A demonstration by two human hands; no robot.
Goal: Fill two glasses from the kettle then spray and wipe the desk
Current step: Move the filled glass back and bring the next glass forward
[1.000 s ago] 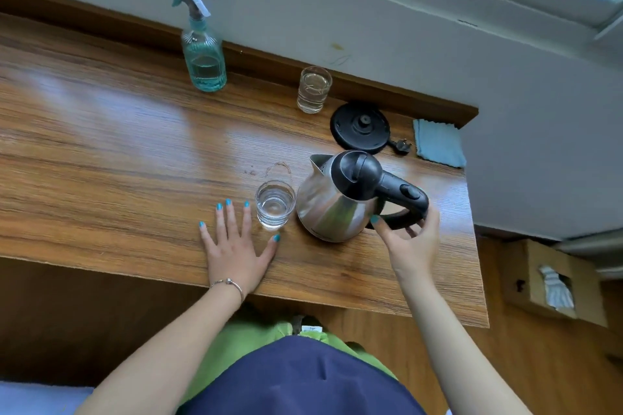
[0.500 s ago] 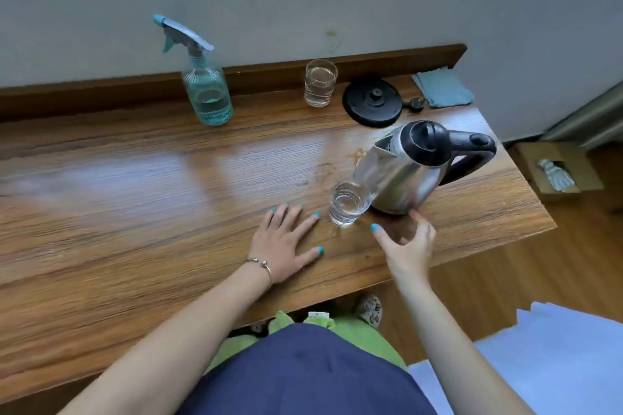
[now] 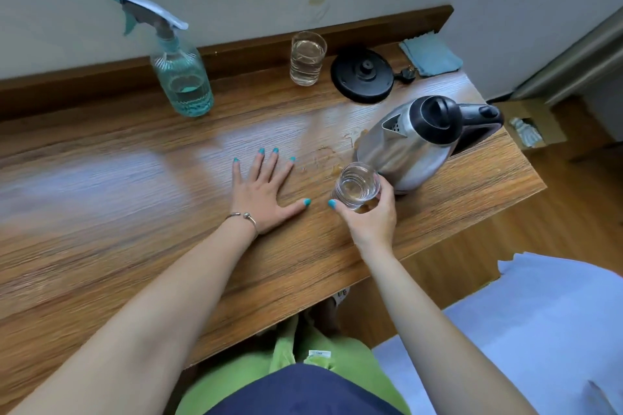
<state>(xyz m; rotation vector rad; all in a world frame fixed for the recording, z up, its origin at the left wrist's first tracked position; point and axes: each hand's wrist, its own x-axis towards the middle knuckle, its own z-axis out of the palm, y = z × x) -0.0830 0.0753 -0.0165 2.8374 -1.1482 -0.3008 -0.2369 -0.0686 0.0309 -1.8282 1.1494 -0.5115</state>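
Note:
A steel kettle (image 3: 409, 148) with a black lid and handle stands on the wooden desk (image 3: 135, 199) at the right. Just in front of it my right hand (image 3: 367, 216) grips a clear glass (image 3: 356, 186) holding water. My left hand (image 3: 261, 187) lies flat on the desk, fingers spread, just left of that glass. A second glass (image 3: 306, 59) with water stands at the back by the wall. A teal spray bottle (image 3: 178, 74) stands at the back left. A folded blue cloth (image 3: 431, 55) lies in the back right corner.
The kettle's black base (image 3: 362, 76) with its plug sits between the back glass and the cloth. Wet marks (image 3: 328, 153) show on the wood near the kettle. The desk's right edge is just beyond the kettle. A cardboard box (image 3: 529, 126) sits on the floor to the right.
My right hand let go of the kettle's handle, moved left and closed around the near glass. The kettle stands on the desk. The left hand stayed flat.

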